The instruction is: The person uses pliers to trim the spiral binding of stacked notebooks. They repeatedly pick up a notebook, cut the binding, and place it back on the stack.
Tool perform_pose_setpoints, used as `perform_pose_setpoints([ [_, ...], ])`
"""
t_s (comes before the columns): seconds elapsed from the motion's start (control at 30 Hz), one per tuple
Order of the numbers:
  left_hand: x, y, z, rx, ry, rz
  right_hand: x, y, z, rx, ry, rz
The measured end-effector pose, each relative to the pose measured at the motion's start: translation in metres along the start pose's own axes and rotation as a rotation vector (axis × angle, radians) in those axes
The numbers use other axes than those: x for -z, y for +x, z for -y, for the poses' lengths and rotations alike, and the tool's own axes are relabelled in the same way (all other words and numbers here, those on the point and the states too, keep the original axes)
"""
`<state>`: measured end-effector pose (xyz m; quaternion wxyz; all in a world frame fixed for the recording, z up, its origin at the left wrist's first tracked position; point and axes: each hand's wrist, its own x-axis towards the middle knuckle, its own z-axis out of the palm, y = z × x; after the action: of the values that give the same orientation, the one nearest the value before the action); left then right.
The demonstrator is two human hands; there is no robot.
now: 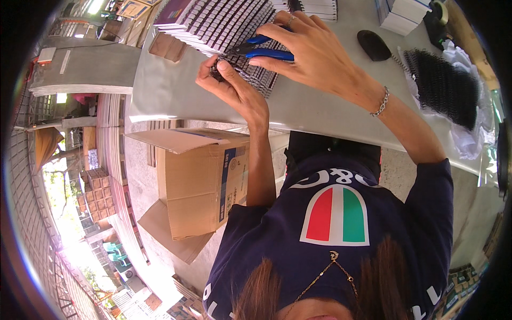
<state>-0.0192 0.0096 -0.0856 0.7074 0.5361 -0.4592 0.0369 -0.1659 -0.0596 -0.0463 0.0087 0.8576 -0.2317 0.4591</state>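
Observation:
A thick stack of spiral-bound notebooks [213,24] lies at the far edge of view, its rows of dark coils facing up toward me. In my right hand [316,50] is a pair of blue-handled wire cutters [271,55], gripped with the handles spread a little. Their jaws point left, at the coil end near the lower corner of the stack. My left hand [237,93] pinches a notebook's coil end between thumb and fingers, just below the jaws. What exactly lies between those fingertips is partly hidden.
The stack rests on a grey-covered table [341,101]. To the right are a black computer mouse [373,45], a bundle of black plastic coils [442,88] on white wrapping, and white paper blocks [404,15]. An opened cardboard box [194,184] stands below the table edge.

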Motion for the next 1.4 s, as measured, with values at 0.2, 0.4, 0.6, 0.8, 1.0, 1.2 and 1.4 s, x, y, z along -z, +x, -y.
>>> perform_pose_setpoints([
  [0.2,0.004,0.001,0.005,-0.016,0.063,0.014,0.0,0.006,0.002,-0.054,-0.013,0.182],
  [0.4,0.005,0.0,-0.002,0.04,0.049,-0.003,0.011,-0.003,0.007,-0.199,0.076,0.217],
  [0.6,0.001,-0.001,-0.004,0.076,-0.055,-0.048,0.001,-0.012,0.003,-0.023,-0.02,0.031],
  [0.8,0.004,-0.006,0.001,0.014,0.125,0.05,-0.011,-0.009,0.001,0.017,-0.032,0.013],
  [1.0,0.005,-0.005,-0.002,0.046,0.114,0.027,0.004,0.002,0.011,-0.277,0.102,0.455],
  [1.2,0.001,-0.008,-0.004,0.199,-0.108,-0.058,-0.011,-0.021,-0.007,-0.056,0.001,0.002],
  [1.4,0.003,-0.014,0.003,0.078,-0.008,-0.005,-0.013,-0.018,-0.003,-0.009,-0.002,0.041],
])
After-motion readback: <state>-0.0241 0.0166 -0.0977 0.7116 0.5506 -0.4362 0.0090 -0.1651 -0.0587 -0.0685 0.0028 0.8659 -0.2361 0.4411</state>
